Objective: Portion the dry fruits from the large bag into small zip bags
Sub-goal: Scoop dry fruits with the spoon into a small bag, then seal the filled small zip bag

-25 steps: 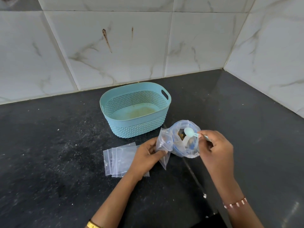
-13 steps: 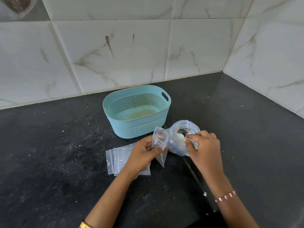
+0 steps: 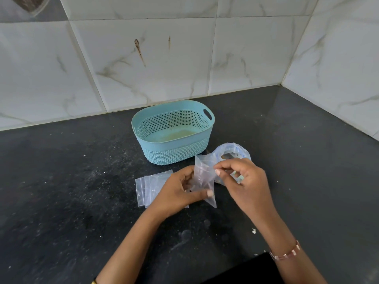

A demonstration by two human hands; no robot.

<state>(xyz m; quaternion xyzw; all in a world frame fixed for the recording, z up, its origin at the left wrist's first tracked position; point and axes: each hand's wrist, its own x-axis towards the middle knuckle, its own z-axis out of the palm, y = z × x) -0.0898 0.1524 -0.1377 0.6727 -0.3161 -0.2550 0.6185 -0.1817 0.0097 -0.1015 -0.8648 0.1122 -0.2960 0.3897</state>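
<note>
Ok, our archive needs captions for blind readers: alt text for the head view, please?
Both hands hold a small clear zip bag above a black counter, left hand gripping it, right hand pinching its top. Behind lie the large bag, a teal basket and spare zip bags.
</note>
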